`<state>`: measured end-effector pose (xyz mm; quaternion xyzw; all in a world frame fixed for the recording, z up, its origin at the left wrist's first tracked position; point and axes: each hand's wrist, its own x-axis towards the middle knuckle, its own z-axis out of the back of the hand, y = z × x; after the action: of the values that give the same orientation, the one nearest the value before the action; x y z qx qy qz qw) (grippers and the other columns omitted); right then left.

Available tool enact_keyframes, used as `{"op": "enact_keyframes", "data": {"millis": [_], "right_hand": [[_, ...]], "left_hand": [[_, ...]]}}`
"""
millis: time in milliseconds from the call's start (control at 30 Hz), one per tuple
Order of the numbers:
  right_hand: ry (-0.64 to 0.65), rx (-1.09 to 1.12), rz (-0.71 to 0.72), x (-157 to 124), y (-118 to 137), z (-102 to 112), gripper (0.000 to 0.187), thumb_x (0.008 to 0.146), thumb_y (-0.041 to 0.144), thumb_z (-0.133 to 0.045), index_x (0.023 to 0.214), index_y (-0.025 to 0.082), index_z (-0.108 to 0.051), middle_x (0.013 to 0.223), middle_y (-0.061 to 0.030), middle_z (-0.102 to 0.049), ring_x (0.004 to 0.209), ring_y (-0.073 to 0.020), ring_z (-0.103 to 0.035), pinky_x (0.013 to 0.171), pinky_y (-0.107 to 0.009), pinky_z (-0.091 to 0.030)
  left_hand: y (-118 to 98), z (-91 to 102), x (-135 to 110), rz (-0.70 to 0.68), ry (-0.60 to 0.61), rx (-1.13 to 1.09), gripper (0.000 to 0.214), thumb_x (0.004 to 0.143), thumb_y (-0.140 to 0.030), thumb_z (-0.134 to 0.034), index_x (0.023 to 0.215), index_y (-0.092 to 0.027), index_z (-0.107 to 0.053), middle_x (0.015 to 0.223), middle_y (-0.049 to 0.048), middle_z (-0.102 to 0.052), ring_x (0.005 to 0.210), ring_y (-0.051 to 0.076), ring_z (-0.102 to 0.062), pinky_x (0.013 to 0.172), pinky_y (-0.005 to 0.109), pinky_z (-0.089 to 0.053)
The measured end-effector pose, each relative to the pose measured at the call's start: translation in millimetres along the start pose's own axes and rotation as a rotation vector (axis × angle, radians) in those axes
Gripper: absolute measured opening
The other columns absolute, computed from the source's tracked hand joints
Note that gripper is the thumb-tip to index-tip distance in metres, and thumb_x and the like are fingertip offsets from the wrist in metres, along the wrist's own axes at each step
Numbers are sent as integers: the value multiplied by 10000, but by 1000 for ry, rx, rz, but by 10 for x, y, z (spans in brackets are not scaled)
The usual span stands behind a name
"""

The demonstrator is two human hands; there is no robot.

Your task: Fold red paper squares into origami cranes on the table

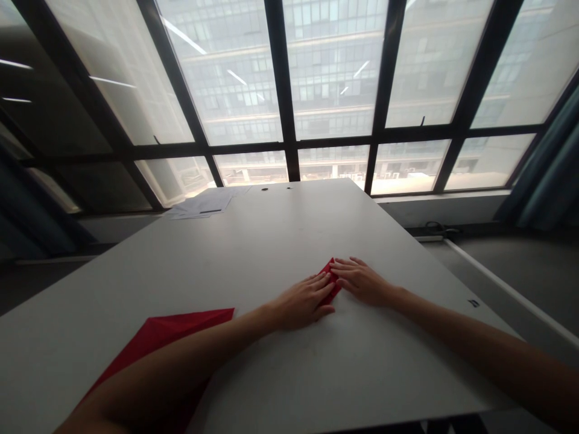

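Observation:
A small folded piece of red paper point(333, 295) lies on the white table, partly covered by both hands. My left hand point(305, 299) rests flat across its left side, with fingers stretched out and the thumb apart. From the right, my right hand point(362, 280) touches the paper's upper right edge with extended fingertips. Neither hand grips it. Under and beside my left forearm lies a larger red sheet point(154, 337), partly hidden by the arm.
The white table point(271, 241) runs back toward large windows point(335, 72). Several loose white papers point(203, 204) lie at its far left. A small dark object point(265, 189) is near the far edge. Blue curtains point(547, 175) hang at the sides.

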<state>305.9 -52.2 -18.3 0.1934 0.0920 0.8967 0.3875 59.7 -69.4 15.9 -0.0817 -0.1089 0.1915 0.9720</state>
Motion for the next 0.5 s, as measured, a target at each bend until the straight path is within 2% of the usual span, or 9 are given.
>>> {"op": "enact_keyframes", "data": {"millis": [200,333,500], "right_hand": [[-35,-78,-159,15,-91,-105,498,1033,416,-354,1483,215,-426,1555,-123,-391,1469,-280,-291,1164,-556,-248],[-47,-97,-191,15,-118,-140,513,1026,429,-363,1485,207,-424,1553,-134,-392,1463,-293,-302,1160,-553,-269],[-70,-123,-167,9,-143,-166,489,1024,429,-373,1450,212,-475,1538,-137,-413,1447,-305,-331,1153,-547,-294]], "left_hand": [[31,-35,5,6,3,-24,534,1024,-382,-424,1511,-176,-355,1573,123,-358,1476,256,-291,1224,443,-270],[38,-50,-6,16,2,-46,525,1016,-368,-442,1498,-174,-372,1563,121,-375,1475,252,-295,1223,442,-274],[55,-77,-6,34,7,-55,508,1011,-375,-447,1474,-169,-404,1552,122,-395,1471,244,-305,1223,440,-275]]}}
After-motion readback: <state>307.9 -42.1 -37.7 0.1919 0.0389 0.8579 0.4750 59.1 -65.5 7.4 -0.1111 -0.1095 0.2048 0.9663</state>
